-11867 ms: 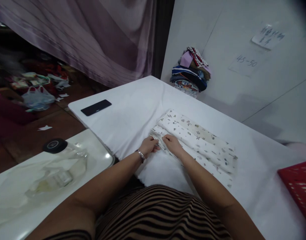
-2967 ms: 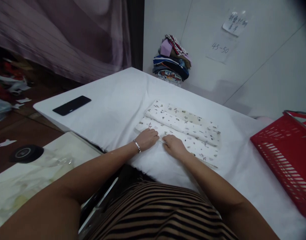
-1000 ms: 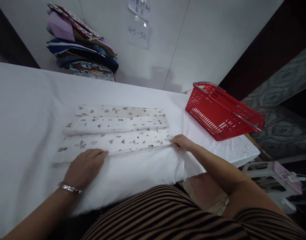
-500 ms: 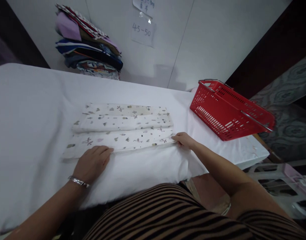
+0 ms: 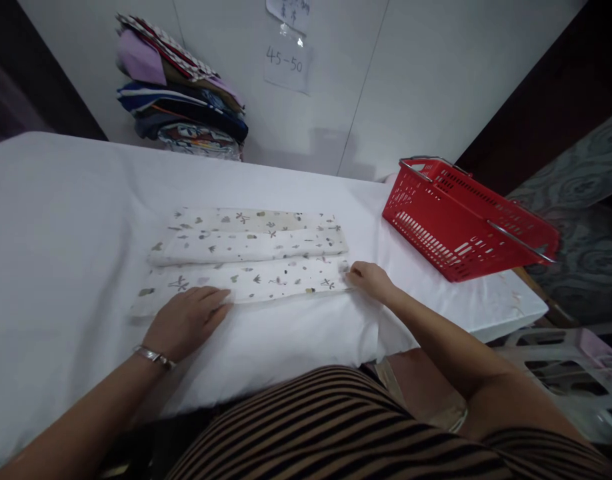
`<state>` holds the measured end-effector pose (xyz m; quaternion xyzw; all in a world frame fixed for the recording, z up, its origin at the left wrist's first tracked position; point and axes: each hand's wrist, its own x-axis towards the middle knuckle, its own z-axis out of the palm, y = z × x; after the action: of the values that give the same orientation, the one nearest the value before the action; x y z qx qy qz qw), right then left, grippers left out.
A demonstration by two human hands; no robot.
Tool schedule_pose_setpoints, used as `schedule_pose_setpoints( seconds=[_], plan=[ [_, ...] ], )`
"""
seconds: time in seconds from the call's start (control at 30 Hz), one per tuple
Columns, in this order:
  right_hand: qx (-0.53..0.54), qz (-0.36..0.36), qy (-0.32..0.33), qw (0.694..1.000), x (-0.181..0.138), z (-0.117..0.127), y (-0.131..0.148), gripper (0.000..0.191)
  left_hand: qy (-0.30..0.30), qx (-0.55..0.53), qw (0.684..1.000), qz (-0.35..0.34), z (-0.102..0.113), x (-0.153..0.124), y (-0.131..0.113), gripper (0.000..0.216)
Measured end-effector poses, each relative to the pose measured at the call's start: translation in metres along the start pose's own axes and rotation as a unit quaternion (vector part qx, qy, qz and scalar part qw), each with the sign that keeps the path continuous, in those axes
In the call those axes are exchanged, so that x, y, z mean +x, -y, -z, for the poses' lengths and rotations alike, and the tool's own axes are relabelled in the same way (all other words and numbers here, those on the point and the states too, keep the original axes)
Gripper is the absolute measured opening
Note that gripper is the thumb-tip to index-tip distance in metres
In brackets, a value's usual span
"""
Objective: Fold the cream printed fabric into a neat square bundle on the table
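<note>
On top of one white-covered table [image 5: 61, 220], filling most of the view: one printed cloth [image 5: 246, 257], folded into long bands lying flat near the front edge, roughly in the middle. At the table's right end, well apart from the cloth, one red basket [image 5: 466, 220], tilted, with metal handles. Against the back wall on the left, one stack of folded clothes [image 5: 181, 113] in mixed colours. Higher on the wall, two paper notes [image 5: 285, 67], the lower one marked 45-50. Nearer the front, two bare hands. Left hand [image 5: 186, 320] laid flat, palm down, fingers [image 5: 213, 300] spread loosely over the front left edge of the cloth, gripping nothing, only pressing; one metal bracelet [image 5: 153, 357] on that wrist. Right hand [image 5: 369, 279] at the front right corner of the cloth, fingertips touching the edge; pinching or just resting, cannot tell. Lowest in view, a striped garment [image 5: 336, 427].
</note>
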<state>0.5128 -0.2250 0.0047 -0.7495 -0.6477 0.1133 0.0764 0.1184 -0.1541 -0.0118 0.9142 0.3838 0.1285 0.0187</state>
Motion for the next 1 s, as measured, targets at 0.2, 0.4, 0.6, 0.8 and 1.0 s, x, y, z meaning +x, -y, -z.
schedule_pose_setpoints(
  seconds=[0.2, 0.4, 0.6, 0.8, 1.0],
  plan=[
    [0.028, 0.151, 0.014, 0.988, 0.01, -0.002, 0.006, 0.018, 0.036, -0.05, 0.997, -0.039, -0.004, 0.061, -0.049, 0.035],
    [-0.044, 0.14, 0.013, 0.989, 0.03, -0.01, 0.004, 0.019, 0.108, -0.017, 0.993, -0.036, -0.027, 0.112, -0.075, 0.022],
    [-0.082, 0.141, 0.035, 0.986, 0.034, -0.013, 0.004, 0.018, 0.151, -0.019, 0.988, 0.003, -0.03, 0.122, -0.075, 0.023],
    [-0.091, 0.154, -0.001, 0.984, 0.036, -0.009, 0.004, 0.021, 0.127, -0.021, 0.992, 0.013, -0.026, 0.12, -0.075, 0.028],
    [-0.057, 0.145, -0.023, 0.988, 0.039, -0.013, 0.002, 0.021, 0.108, -0.004, 0.994, 0.009, -0.033, 0.123, -0.069, 0.034]
  ],
)
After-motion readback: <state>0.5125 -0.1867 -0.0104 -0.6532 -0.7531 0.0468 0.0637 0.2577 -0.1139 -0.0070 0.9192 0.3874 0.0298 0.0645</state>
